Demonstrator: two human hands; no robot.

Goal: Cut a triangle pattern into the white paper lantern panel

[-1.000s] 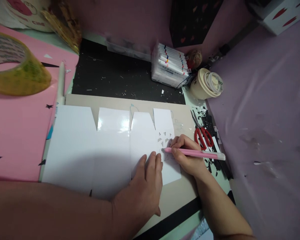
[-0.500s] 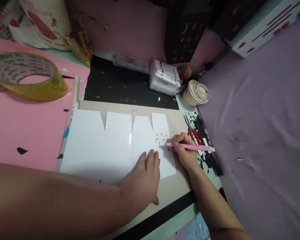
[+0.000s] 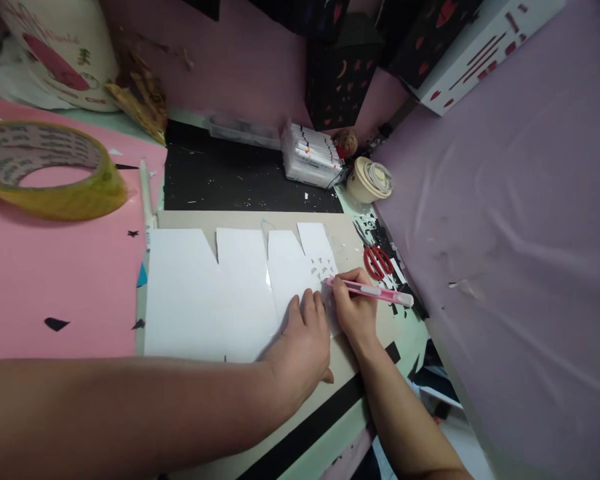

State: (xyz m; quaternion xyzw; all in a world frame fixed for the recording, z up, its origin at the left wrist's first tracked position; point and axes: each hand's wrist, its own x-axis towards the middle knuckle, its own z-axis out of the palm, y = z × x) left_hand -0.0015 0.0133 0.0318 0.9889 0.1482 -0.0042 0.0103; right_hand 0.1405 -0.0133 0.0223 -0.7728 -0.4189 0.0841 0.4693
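A white sheet of card [image 3: 185, 293] with notched flaps along its far edge lies on a beige board [image 3: 250, 219]. Small cut-out shapes [image 3: 322, 269] form a cluster near its right end. My left hand [image 3: 303, 340] rests on the card, fingers stretched out, just left of the cluster. In my right hand [image 3: 355, 307] is a slim pink pen-shaped craft knife [image 3: 380, 293], pinched close to its front end. Its tip points at the lower edge of the cut-outs; whether it touches the card is too small to tell.
Red-handled scissors [image 3: 377, 261] lie among black and white scraps at right, by the purple wall covering [image 3: 505, 200]. A yellow tape roll [image 3: 80, 200] sits on pink paper [image 3: 80, 280] at left. Behind are a marker case [image 3: 313, 157] and a cream tub [image 3: 367, 181].
The view has swung to the right, so most things sit further left. My right hand keeps the craft knife by the cut-outs, its handle tilted a little differently. My left hand stays on the card.
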